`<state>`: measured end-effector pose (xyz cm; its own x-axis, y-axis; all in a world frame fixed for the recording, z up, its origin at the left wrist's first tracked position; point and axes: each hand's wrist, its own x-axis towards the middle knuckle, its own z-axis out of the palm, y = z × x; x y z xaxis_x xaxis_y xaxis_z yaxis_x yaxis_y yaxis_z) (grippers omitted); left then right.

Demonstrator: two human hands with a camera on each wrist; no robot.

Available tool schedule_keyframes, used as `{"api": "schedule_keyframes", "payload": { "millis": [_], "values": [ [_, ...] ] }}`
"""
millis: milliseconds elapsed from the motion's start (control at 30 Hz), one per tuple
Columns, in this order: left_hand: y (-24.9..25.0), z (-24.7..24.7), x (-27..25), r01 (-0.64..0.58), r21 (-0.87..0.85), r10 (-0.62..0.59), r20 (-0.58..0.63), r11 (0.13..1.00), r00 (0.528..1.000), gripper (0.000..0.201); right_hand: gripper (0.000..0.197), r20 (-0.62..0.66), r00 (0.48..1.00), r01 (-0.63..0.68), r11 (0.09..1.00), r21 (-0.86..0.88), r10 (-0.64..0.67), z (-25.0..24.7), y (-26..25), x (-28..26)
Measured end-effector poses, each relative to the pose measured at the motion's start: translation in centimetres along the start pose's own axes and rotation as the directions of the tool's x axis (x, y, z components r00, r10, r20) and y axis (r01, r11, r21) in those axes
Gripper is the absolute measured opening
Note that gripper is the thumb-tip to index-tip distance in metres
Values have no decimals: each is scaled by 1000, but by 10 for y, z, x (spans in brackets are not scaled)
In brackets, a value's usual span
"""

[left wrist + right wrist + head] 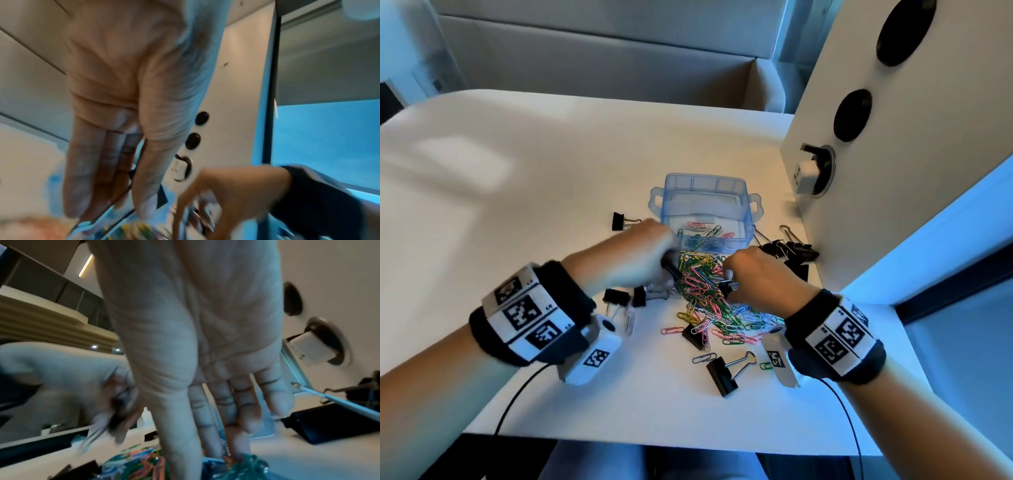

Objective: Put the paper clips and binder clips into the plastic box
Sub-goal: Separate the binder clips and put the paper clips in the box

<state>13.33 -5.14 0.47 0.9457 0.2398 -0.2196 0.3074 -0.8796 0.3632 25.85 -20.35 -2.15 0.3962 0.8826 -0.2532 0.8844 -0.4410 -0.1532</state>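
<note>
A clear blue plastic box (736,202) stands open mid-table with a few paper clips inside. Just in front of it lies a heap of coloured paper clips (705,294). Black binder clips lie around: one left of the box (617,221), a cluster at its right (792,250), others near the front (722,377). My left hand (669,262) hovers at the box's near left corner and pinches a black binder clip (162,196) between thumb and fingers. My right hand (726,270) reaches down into the heap, its fingertips (240,451) and thumb closing on a bunch of paper clips (252,464).
A white upright panel (893,171) with round sockets and a white plug (806,174) rises close to the right of the box. The table's near edge (654,442) is right below my wrists. A cushioned bench stands behind the table. The left wrist view is blurred.
</note>
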Motion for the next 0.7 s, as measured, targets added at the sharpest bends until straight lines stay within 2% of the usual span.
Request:
{"api": "schedule_keyframes", "payload": {
  "millis": [100,200,267,367,500,600,700],
  "values": [
    [-19,-22,10,45,-93,-57,-131,995,990,14,28,20,1000,23,999,-33,-22,-2,-4,2],
    [-48,-34,23,145,-149,-175,-214,978,961,14,25,33,999,30,999,-24,-29,-3,-5,2],
    [-68,-32,33,215,-128,-240,-231,968,943,21,23,36,999,30,999,-20,-29,-3,-6,2],
    [-86,-22,44,277,-137,-301,-202,951,932,20,26,43,998,48,999,-5,-47,-2,-7,0],
    [-94,-11,51,284,-139,-311,-237,949,920,27,26,31,998,62,998,-1,-62,-1,-7,-1],
    [-92,-9,47,252,-97,-270,-290,963,918,35,23,15,997,70,997,32,-71,-2,-3,-1],
    [-71,-11,32,164,-118,-189,-255,979,948,32,23,15,996,83,992,100,-85,-3,3,-3]
  ]
}}
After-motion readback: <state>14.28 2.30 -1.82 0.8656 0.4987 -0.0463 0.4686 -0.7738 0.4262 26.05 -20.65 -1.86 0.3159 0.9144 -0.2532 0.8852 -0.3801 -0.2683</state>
